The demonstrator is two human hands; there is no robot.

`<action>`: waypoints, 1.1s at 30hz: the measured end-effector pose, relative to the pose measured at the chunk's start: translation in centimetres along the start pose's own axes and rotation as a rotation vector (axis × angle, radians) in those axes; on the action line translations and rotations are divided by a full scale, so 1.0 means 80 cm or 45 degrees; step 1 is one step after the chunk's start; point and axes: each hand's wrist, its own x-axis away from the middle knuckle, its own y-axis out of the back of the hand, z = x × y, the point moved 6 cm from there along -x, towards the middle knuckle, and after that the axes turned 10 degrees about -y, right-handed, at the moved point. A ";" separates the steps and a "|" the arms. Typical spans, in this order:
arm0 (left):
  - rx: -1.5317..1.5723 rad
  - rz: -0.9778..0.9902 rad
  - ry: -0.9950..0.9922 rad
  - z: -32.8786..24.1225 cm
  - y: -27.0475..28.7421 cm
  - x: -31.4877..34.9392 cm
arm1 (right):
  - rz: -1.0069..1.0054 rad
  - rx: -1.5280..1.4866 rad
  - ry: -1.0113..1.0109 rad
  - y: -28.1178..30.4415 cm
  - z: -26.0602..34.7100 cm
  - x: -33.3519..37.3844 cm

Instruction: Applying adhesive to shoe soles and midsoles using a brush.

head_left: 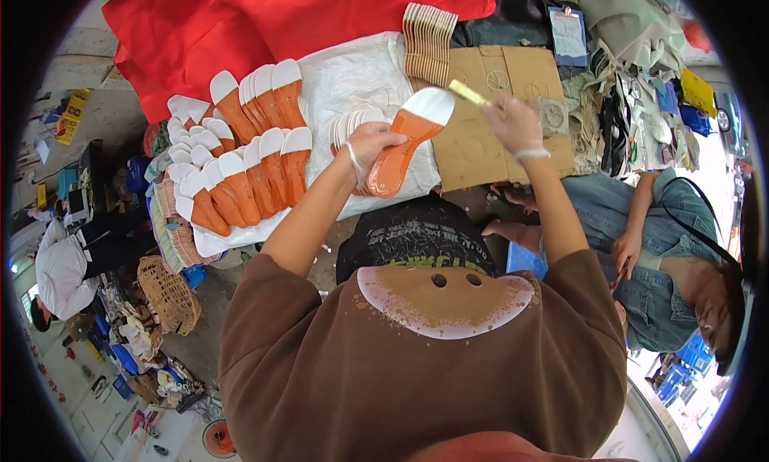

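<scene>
My left hand [368, 151], in a thin clear glove, grips an orange insole [403, 154] by its middle edge. The insole is tilted, with its white toe end pointing up and to the right. In my gloved right hand [513, 126] is a short pale-yellow brush-like tool [467, 91], its tip close to the white toe but apart from it. Behind my left hand, a fanned stack of white-toed insoles [343, 129] is partly hidden. Rows of similar orange insoles [255, 170] overlap at the left of the table.
White plastic sheeting [352, 66] covers the table, with red cloth [296, 22] behind. A stack of tan insole-shaped pieces [428, 42] stands by brown cardboard [473, 154]. At right are a clipboard [568, 38], a heap of scraps and a seated person [613, 230]. A wicker basket [168, 294] lies left.
</scene>
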 end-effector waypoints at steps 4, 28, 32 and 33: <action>0.029 0.036 0.032 0.002 0.003 0.001 | 0.205 -0.293 0.385 0.001 0.029 0.034; -0.491 -0.080 -0.127 -0.009 0.007 0.037 | -0.065 -0.720 -0.431 -0.022 -0.053 0.019; -1.956 -0.219 -0.893 -0.051 -0.001 0.047 | 0.439 -1.343 -0.543 -0.011 0.005 0.056; -2.303 -0.238 -1.231 -0.062 -0.015 0.056 | 0.564 -1.492 -0.727 -0.010 0.019 0.069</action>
